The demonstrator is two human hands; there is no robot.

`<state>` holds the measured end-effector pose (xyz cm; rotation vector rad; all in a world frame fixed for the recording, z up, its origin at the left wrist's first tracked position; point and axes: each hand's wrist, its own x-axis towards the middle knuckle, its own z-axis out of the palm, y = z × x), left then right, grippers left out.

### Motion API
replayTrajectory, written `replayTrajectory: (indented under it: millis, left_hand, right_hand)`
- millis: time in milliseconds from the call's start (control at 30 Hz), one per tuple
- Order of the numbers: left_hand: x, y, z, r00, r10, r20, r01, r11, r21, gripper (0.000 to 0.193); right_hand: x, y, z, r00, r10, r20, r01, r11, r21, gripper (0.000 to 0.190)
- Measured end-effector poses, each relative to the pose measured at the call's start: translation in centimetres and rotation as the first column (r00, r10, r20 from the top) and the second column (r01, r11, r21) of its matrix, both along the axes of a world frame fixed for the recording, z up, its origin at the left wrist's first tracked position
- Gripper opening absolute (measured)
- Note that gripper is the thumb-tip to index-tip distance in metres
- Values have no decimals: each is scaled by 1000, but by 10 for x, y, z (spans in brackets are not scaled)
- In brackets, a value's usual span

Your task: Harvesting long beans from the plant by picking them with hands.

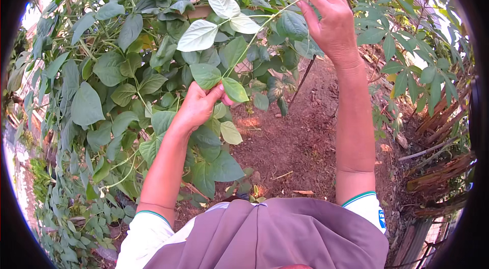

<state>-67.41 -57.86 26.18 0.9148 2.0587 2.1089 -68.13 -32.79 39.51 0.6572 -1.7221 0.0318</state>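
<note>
A green vine stem (pixel 251 41) runs slantwise between my hands. My left hand (pixel 198 106) pinches its lower part between thumb and fingers, beside two green leaflets, one of them a bright leaflet (pixel 234 89) with yellowish patches. Higher up and to the right, my right hand (pixel 328 20) has the thin upper part of the stem between thumb and fingertips; the exact contact is partly hidden. Off this stem spreads a three-part leaf (pixel 198 35) with its pale underside showing. Behind and to the left hangs a dense mass of bean-like foliage (pixel 110 68).
Reddish-brown soil (pixel 279 146) lies below my hands. A thin dark stake (pixel 302 81) leans by the foliage. To the right stand a plant with finger-like leaves (pixel 405 55) and rough brown logs or stumps (pixel 437 173). A dry leaf (pixel 303 192) rests on the ground.
</note>
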Motion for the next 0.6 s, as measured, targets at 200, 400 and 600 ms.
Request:
replayTrajectory:
  millis: [200,400,600]
  left_hand:
    - [-26,9,-26,994,94,57,-87,989,-120,15]
    - [-47,7,-53,983,173,66,-151,954,-258,17]
    - [-39,-4,-69,944,312,102,-244,875,-418,18]
  right_hand:
    - [-67,16,-47,961,46,274,-32,998,-55,20]
    - [-83,32,-78,942,132,308,-104,989,-107,18]
    - [-53,11,-102,671,362,647,-267,932,-244,12]
